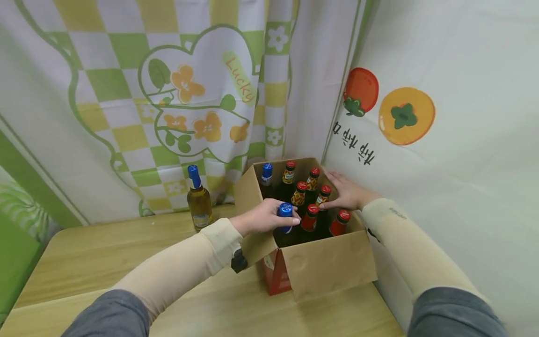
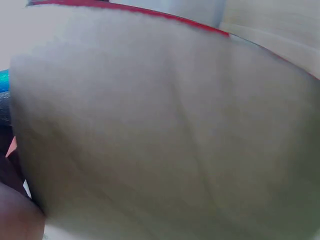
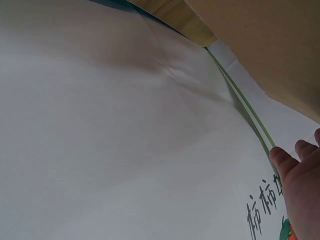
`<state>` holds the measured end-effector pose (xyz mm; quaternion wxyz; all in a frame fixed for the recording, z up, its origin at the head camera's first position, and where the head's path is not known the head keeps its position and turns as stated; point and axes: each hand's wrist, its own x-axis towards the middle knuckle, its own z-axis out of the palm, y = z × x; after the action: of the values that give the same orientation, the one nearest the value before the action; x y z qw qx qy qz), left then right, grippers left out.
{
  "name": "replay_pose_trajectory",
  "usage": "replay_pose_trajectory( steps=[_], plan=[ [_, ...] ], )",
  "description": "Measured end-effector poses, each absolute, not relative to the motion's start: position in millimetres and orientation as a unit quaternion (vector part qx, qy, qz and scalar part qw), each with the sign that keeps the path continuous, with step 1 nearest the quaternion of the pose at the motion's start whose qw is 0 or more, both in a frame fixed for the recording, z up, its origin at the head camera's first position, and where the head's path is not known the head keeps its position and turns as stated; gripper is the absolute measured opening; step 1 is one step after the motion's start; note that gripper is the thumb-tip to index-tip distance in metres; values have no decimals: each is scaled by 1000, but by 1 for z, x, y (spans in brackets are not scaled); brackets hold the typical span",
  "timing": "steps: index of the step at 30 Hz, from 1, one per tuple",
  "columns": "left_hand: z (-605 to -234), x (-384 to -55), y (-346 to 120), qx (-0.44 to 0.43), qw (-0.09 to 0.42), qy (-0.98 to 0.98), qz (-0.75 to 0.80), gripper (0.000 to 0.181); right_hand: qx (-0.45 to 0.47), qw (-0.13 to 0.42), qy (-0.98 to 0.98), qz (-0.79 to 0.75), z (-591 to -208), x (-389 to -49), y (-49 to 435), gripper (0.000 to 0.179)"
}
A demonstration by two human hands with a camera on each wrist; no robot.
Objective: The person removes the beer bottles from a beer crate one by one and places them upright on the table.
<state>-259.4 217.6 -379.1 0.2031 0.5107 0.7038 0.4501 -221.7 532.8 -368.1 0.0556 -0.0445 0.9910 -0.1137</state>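
My left hand point(image 1: 266, 217) grips the neck of a blue-capped bottle point(image 1: 285, 209) at the near left corner of an open cardboard box point(image 1: 328, 262). The bottle stands among others, its lower part hidden in the box. My right hand point(image 1: 348, 191) holds the box's right wall, thumb inside beside a red-capped bottle point(image 1: 323, 194), fingers along the outside. In the right wrist view, the fingers point(image 3: 283, 162) show beside the brown cardboard point(image 3: 280, 55). A box flap point(image 2: 165, 125) fills most of the left wrist view.
Several red-capped bottles point(image 1: 312, 213) and another blue-capped bottle point(image 1: 267, 174) stand in the box. A separate blue-capped bottle point(image 1: 200, 206) stands on the wooden table point(image 1: 109, 252) to the left. Patterned curtain point(image 1: 122, 84) and white wall covering point(image 1: 463, 187) close in behind and right.
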Motion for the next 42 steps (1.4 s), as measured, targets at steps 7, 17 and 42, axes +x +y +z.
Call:
replay_pose_trajectory(
  steps=[7,17,42],
  plan=[
    [-360,-251,225,465,239,591,614,20,-37,54,990,-121,-373,-221,536,120],
    [-298,-249,208,390,196,494,752,33,-49,57,989,-130,-366,-226,528,117],
    [-183,-242,103,222,44,529,818,27,-49,38,987,-147,-378,-217,532,116]
  ],
)
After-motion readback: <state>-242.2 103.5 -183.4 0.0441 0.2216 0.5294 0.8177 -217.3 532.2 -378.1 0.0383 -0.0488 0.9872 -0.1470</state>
